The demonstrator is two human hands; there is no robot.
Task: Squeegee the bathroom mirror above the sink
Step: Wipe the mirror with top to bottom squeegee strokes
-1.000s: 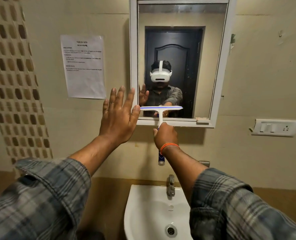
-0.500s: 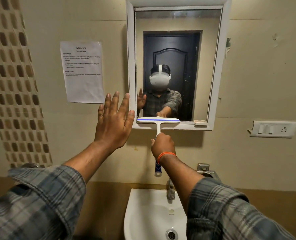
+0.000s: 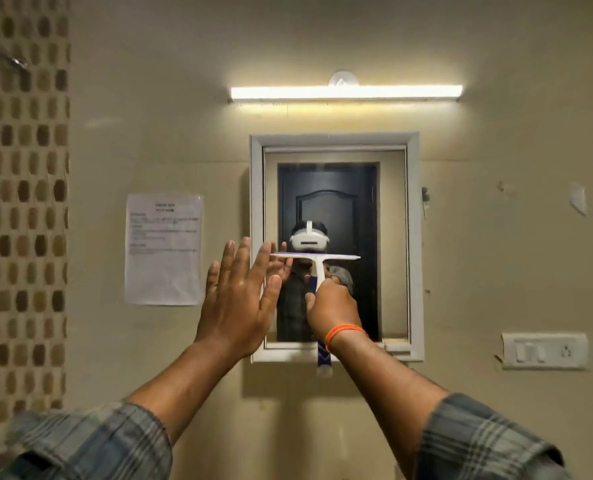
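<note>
The white-framed mirror hangs on the beige wall and reflects a dark door and a person wearing a headset. A white squeegee with a blue-and-white handle lies against the glass, its blade level about halfway up the mirror on the left side. My right hand is shut on the handle just below the blade; the handle's end sticks out under my wrist. My left hand is raised flat with fingers spread, over the mirror's left frame, holding nothing.
A lit tube light runs above the mirror. A printed paper sheet is stuck to the wall on the left, beside mosaic tiles. A switch plate sits at the lower right. The sink is out of view.
The squeegee has gone up from the mirror's bottom edge to mid-height with my right hand. My view has tilted upward, so the sink dropped out and the light appeared.
</note>
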